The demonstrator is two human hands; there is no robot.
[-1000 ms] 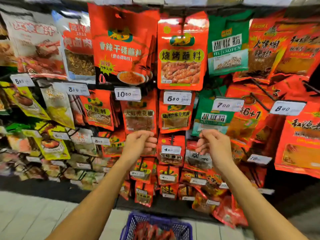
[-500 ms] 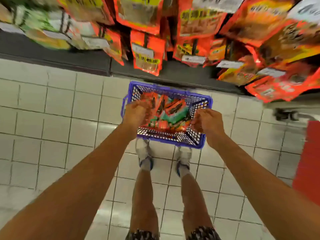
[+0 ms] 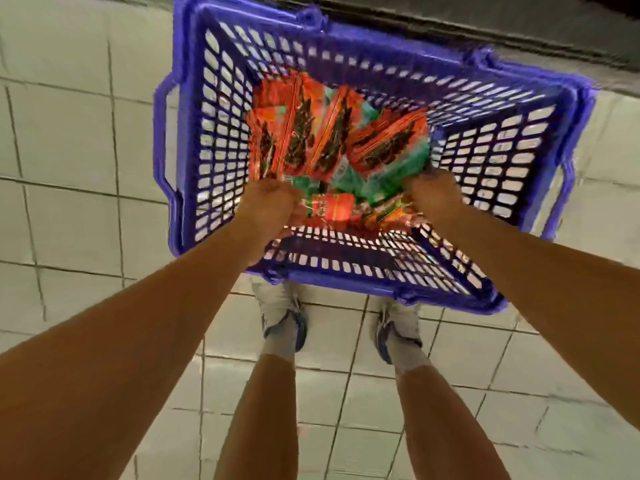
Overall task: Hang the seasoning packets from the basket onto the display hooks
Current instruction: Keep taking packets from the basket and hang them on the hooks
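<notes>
blue plastic lattice basket (image 3: 221,140), glossy packets (image 3: 332,140)

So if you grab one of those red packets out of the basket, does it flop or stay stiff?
Probably floppy: the red packets lie fanned and leaning on each other in the basket like thin flat pouches. Likely light, since they heap loosely. Their glossy film may be a bit slippery, so pinching an edge seems safest. Both hands are blurred among them.

Pale square tiles (image 3: 72,140) with dark grout covered the floor. A dark plinth (image 3: 519,26) ran along its far edge. Two white-and-blue sneakers (image 3: 282,318) stood on the tiles.
</notes>
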